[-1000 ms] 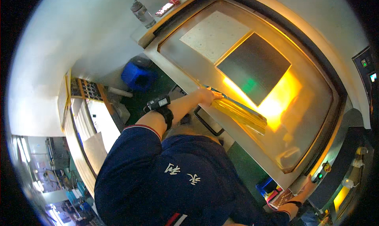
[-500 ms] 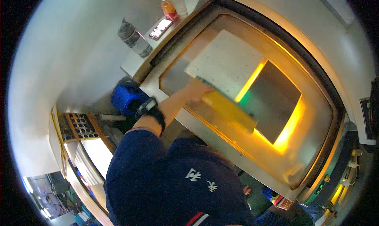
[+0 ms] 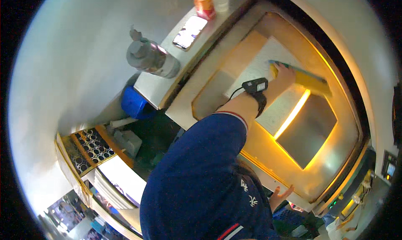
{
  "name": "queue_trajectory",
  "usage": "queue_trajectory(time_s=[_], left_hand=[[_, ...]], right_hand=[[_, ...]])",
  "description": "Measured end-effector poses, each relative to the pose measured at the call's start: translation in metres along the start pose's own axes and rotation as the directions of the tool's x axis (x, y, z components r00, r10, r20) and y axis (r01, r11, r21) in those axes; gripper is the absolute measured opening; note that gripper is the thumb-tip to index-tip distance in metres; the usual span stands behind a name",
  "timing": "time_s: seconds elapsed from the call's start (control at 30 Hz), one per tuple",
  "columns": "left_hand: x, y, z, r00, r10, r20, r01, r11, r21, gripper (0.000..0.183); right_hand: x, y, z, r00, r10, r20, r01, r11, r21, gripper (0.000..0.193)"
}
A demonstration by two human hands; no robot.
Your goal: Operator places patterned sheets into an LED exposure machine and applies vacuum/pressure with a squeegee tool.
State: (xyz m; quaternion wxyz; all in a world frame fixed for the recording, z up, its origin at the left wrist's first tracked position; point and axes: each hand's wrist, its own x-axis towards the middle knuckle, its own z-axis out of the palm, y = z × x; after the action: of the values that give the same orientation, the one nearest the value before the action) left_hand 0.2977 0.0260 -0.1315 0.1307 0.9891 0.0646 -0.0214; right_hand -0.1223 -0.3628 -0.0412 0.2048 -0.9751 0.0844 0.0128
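We've got a bottle (image 3: 153, 59) and lit phone (image 3: 189, 33) on the ledge (image 3: 151, 89); our left arm (image 3: 238, 107) blocks part of the pale sheet (image 3: 254, 66); our right hand (image 3: 279, 198), fingers spread, by the surface's (image 3: 211, 88) near edge; our left hand (image 3: 285, 75) grips a long blue-edged yellow bar (image 3: 312, 82) toward the far edge.

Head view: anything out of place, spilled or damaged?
Nothing looks spilled or damaged. Slightly odd: a lit phone and an orange bottle sit on the ledge beside the bed; they look personal, not work gear. The yellow strip in the left hand is blurred, so its condition is unclear.
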Motion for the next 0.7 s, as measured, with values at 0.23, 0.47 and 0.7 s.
queue_trajectory(time_s=[0.23,0.47,0.7], left_hand=[[-0.184,-0.056,-0.037,0.726,0.504,0.468,-0.471,0.860,-0.195,0.045],[-0.265,-0.100,-0.091,0.606,0.322,0.727,-0.173,0.946,-0.275,0.057],[-0.253,-0.097,-0.078,0.817,0.379,0.436,-0.285,0.921,-0.265,0.047]], right_hand=[[0.073,-0.084,0.015,0.952,-0.295,0.078,0.305,0.913,-0.272,0.084],[0.088,-0.105,0.037,0.850,-0.226,0.475,0.357,0.911,-0.205,0.081],[0.125,-0.132,0.048,0.955,-0.230,0.185,0.249,0.965,-0.084,0.074]])
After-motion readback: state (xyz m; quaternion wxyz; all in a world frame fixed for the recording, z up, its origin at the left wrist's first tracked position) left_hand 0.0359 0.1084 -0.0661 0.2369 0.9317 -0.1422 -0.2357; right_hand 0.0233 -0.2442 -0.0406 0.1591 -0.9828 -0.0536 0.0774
